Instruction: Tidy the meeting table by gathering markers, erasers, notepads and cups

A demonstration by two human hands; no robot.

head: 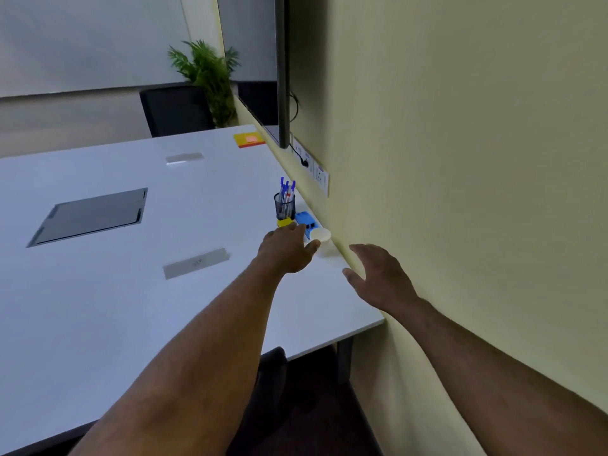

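Head view: cup [321,237] between hands.

A dark rectangular cable hatch [88,216] sits flush in the white desk [98,307], with two grey strips, one on its far side [184,157] and one nearer [196,263]. Beyond the far edge, a black chair [176,110] stands beside a green leafy potted plant [207,77]. On the yellow-green wall [460,143], a black flat screen [282,70] hangs edge-on above a white socket panel [312,169].
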